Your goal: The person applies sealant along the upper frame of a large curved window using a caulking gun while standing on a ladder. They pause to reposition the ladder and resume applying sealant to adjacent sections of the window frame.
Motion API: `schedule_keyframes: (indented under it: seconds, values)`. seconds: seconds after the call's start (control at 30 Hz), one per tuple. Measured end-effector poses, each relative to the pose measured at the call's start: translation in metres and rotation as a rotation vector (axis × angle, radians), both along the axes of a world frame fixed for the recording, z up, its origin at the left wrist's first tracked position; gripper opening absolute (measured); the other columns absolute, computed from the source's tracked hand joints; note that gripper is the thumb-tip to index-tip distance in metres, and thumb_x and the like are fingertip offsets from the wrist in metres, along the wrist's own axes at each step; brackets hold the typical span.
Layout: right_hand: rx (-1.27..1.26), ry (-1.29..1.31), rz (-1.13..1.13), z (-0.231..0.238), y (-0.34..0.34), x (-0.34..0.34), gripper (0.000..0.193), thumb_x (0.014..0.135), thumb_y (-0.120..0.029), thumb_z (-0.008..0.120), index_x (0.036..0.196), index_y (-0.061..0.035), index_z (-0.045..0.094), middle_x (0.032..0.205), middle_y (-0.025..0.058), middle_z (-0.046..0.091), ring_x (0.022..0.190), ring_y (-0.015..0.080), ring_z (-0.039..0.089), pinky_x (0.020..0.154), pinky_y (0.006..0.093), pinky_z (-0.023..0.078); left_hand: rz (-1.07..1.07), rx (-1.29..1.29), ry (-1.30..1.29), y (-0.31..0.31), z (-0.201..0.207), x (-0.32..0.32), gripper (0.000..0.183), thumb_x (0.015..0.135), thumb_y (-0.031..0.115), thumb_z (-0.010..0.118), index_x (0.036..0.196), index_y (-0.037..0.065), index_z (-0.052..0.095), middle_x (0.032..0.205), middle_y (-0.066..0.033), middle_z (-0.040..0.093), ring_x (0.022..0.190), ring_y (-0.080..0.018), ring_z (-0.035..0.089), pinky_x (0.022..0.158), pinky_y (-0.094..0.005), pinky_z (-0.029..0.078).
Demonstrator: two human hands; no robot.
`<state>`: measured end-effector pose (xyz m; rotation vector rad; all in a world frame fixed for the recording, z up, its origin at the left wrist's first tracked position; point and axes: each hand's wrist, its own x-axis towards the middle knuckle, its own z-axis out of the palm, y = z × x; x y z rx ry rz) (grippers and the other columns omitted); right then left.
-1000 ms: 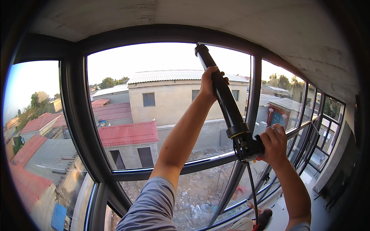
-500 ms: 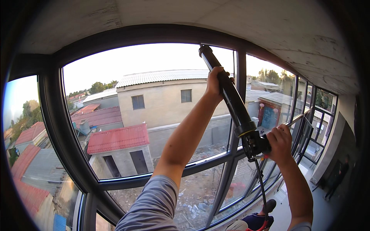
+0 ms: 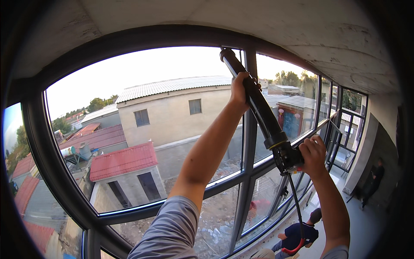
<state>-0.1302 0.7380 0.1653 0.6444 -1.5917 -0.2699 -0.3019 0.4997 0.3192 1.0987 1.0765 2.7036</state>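
Observation:
A long black caulking gun (image 3: 264,113) is raised at a slant, its tip up against the top rail of the dark window frame (image 3: 172,35), just left of an upright bar. My left hand (image 3: 240,90) is wrapped around the upper part of the barrel. At the rear, my right hand (image 3: 313,156) grips the handle end, its fingers curled and the trigger hidden. Out of the back runs a thin rod ending in a red hook (image 3: 294,247). Exactly where the nozzle meets the frame is too small to make out.
Close above is a bare concrete ceiling (image 3: 297,26). A person in a dark shirt (image 3: 297,235) is below at the lower right; another person (image 3: 376,181) stands by the far right wall. An opened sash (image 3: 331,146) juts inward. Red-roofed buildings (image 3: 125,162) show outside.
The caulking gun's tip has slid right along the top rail, nearer the upright bar. My view has shifted right with it. More of the person below now shows; both hands keep their grip.

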Motion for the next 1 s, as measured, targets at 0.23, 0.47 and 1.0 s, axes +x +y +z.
schedule_keyframes:
  seconds: [0.23, 0.47, 1.0]
  values:
    - [-0.01, -0.033, -0.032, -0.001, 0.027, -0.01, 0.036, 0.062, -0.021, 0.082, 0.08, -0.007, 0.054, 0.079, 0.0105, 0.056, 0.073, 0.0299, 0.062, 0.077, 0.0441, 0.049, 0.003, -0.002, -0.033, 0.032, 0.002, -0.018, 0.034, 0.086, 0.031, 0.062, 0.101, 0.002, 0.054, 0.086, -0.0124, 0.058, 0.075, -0.0287, 0.063, 0.072, -0.044, 0.055]
    - [-0.038, 0.008, -0.035, -0.008, 0.046, -0.029, 0.035, 0.065, -0.028, 0.075, 0.079, -0.0069, 0.051, 0.079, 0.0114, 0.052, 0.074, 0.0324, 0.059, 0.076, 0.0449, 0.048, -0.024, 0.002, -0.031, 0.054, -0.001, -0.035, 0.034, 0.086, 0.03, 0.063, 0.104, 0.003, 0.053, 0.089, -0.0134, 0.057, 0.076, -0.0295, 0.064, 0.073, -0.0447, 0.056]
    - [-0.082, 0.018, -0.116, -0.004, 0.056, -0.033, 0.037, 0.068, -0.028, 0.077, 0.093, -0.0061, 0.061, 0.08, 0.0096, 0.059, 0.077, 0.031, 0.066, 0.084, 0.0453, 0.051, -0.05, -0.021, -0.004, 0.088, 0.001, -0.068, 0.035, 0.087, 0.029, 0.065, 0.109, 0.005, 0.052, 0.093, -0.0146, 0.058, 0.08, -0.032, 0.066, 0.074, -0.0453, 0.056]
